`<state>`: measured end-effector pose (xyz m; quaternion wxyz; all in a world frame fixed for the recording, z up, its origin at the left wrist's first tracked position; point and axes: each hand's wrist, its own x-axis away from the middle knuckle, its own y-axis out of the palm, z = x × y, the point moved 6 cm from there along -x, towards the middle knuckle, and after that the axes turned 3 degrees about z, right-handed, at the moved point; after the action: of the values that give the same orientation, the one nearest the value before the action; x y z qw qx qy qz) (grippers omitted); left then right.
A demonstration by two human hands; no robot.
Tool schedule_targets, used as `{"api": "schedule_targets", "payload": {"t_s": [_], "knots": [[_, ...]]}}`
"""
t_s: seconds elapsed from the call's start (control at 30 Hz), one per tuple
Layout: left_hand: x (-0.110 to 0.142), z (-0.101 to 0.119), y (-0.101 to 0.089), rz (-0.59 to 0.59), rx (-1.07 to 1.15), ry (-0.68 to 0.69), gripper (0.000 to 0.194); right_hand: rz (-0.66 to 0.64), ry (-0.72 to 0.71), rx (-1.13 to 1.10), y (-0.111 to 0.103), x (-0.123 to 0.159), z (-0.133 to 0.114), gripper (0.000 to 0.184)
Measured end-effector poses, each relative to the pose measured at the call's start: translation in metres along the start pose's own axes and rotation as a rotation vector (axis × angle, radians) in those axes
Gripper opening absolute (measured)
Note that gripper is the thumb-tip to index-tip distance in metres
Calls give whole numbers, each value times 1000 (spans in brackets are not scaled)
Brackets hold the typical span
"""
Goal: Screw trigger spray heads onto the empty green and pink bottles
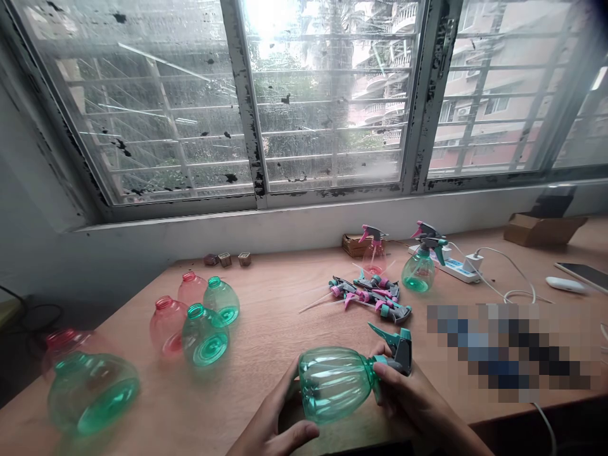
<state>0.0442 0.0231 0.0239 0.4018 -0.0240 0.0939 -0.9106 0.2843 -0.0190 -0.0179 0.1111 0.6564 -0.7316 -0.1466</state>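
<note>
Green plastic spray bottle (335, 383) held on its side between both hands, low over the wooden desk (266, 361), base to the left, neck to the right. Left hand (278, 411) cupped under the ribbed body, fingers and thumb pressed against the plastic. Right hand (408, 396) closed around the neck, fingers wrapped at the collar of a grey-and-teal trigger sprayer head (401, 354). Whether threaded down: cannot tell.

Far left of the grip, a green headless bottle (90, 392), motion-blurred, with a red one (66, 345) just behind. Nearer the grip, up and left, a close group of four headless bottles, two red and two green (205, 335). Beyond these, three small brown cubes (225, 259) near the wall. Straight ahead of the grip, a heap of loose pink-and-grey trigger heads (370, 297) with dip tubes. Behind the heap, two assembled bottles, pink (373, 256) and green (418, 269), beside a white power strip (456, 269). Right of the grip, a pixelated patch (508, 345), contents unreadable. Far right, a white oblong object (565, 285), a phone (584, 275), and a cardboard box (544, 229) against the sill.
</note>
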Motion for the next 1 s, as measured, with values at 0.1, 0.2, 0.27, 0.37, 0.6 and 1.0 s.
{"api": "schedule_targets", "payload": {"t_s": [0.1, 0.2, 0.27, 0.37, 0.6, 1.0], "knots": [[-2, 0, 0, 17, 7, 9, 86, 8, 12, -10, 0, 0, 1, 44], [-3, 0, 5, -25, 76, 36, 90, 13, 26, -15, 0, 0, 0, 46], [-3, -1, 7, -46, 89, 37, 93, 14, 28, -11, 1, 1, -1, 46], [-2, -3, 4, -25, 79, 33, 98, 20, 31, -17, 1, 1, -2, 46], [-4, -6, 1, -27, 31, 8, 87, 4, 14, -27, 2, 1, -3, 45], [-2, -1, 3, -34, 9, 60, 88, 6, 19, -23, -1, -1, 0, 45]]}}
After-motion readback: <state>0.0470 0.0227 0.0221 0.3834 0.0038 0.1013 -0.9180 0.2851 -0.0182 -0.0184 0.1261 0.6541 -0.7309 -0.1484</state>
